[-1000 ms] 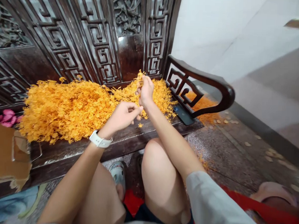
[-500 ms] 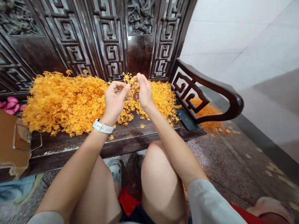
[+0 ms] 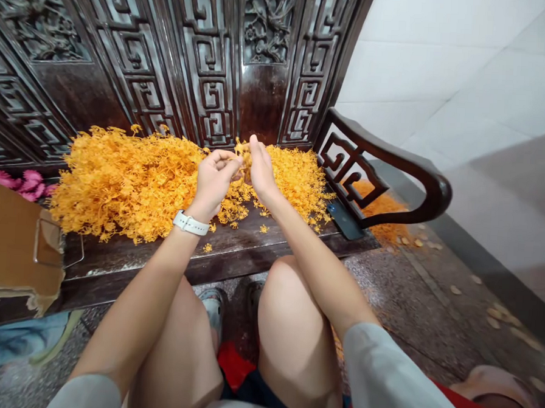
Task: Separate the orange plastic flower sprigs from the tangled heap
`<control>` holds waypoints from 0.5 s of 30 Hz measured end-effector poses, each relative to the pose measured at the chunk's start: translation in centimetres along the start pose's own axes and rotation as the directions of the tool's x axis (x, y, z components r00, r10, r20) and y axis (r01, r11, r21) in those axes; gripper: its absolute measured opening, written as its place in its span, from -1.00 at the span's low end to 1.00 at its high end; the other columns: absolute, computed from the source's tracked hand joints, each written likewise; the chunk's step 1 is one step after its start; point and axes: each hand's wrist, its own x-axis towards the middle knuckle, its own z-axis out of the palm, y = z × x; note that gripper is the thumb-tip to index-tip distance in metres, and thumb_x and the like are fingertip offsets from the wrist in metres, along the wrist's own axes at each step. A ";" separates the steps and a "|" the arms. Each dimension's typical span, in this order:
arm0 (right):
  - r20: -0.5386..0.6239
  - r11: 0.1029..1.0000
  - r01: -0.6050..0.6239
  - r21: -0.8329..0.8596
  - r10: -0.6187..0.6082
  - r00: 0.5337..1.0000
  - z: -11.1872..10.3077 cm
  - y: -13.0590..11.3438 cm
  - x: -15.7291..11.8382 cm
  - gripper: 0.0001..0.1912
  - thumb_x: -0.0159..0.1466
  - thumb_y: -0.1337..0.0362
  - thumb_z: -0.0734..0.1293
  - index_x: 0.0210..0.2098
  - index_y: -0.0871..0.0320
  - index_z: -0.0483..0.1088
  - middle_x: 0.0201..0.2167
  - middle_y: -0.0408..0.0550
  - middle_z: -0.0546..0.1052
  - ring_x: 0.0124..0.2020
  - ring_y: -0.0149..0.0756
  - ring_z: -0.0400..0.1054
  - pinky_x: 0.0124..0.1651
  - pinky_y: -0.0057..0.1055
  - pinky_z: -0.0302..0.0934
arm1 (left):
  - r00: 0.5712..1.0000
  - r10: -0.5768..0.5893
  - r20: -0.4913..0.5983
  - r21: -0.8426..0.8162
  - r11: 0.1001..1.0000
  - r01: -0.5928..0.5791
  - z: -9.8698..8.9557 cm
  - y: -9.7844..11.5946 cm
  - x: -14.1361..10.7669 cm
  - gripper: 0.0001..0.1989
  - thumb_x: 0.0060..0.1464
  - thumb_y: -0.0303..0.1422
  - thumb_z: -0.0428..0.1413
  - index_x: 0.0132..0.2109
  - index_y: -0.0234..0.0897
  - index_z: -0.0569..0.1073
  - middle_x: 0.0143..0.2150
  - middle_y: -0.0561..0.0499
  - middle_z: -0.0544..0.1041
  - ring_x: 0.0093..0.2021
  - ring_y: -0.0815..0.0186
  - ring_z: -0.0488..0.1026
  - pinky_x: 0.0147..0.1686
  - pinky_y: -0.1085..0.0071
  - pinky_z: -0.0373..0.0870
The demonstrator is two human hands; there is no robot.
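Observation:
Both hands are raised close together over the bench seat, at a small yellow-orange plastic flower piece (image 3: 242,149) with thin branching tips. My left hand (image 3: 213,179), wearing a pale watch, pinches it between thumb and fingers. My right hand (image 3: 262,172) is closed around its other side, edge toward me; its thumb and inner fingers are largely hidden. Behind and left of the hands lies a large heap of similar yellow-orange pieces (image 3: 127,187). A smaller heap of yellow pieces (image 3: 296,176) spreads to the right. Several loose pieces lie on the wood in front.
The dark wooden bench (image 3: 252,242) has a carved back and a curved armrest (image 3: 431,188). A phone (image 3: 345,221) lies by the armrest. At left are a cardboard box (image 3: 14,245) and pink flowers (image 3: 29,184). An orange heap (image 3: 379,206) lies on the floor beyond the armrest.
The view has shifted slightly, so the bench appears further right. My hands have drawn closer together, and less of the flower piece shows between them.

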 end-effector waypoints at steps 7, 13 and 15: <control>0.025 1.000 -0.020 -0.012 0.020 0.999 -0.4 -0.3 -0.4 -0.39 0.34 -0.38 0.27 -0.37 0.05 0.25 -0.50 -0.18 0.21 -0.47 -0.39 0.13 -0.50 -0.45 0.10 | 0.996 -0.045 0.084 -0.046 0.998 0.049 0.7 -0.3 -1.0 -0.86 0.04 -0.50 0.33 -0.31 -0.24 0.53 -0.47 0.10 0.49 -0.48 0.45 0.40 -0.43 0.54 0.40; -0.034 0.985 0.145 -0.096 -0.149 0.988 -1.5 -1.0 -0.6 -0.43 0.41 -0.18 0.32 -0.50 0.08 0.14 -0.47 -0.16 0.19 -0.37 -0.34 0.14 -0.33 -0.41 0.18 | 0.987 -0.090 0.131 -0.099 0.990 0.103 1.7 -0.7 -1.5 -0.84 0.13 -0.36 0.38 -0.28 -0.24 0.53 -0.34 0.06 0.51 -0.38 0.41 0.46 -0.39 0.53 0.44; -0.015 0.979 0.173 -0.108 -0.176 0.984 -1.7 -1.1 -0.6 -0.46 0.42 -0.16 0.32 -0.48 0.07 0.19 -0.45 -0.15 0.22 -0.36 -0.33 0.16 -0.31 -0.39 0.20 | 0.987 -0.111 0.114 -0.101 0.987 0.123 1.9 -0.8 -1.5 -0.86 0.14 -0.38 0.37 -0.28 -0.24 0.54 -0.36 0.06 0.50 -0.40 0.41 0.45 -0.37 0.51 0.46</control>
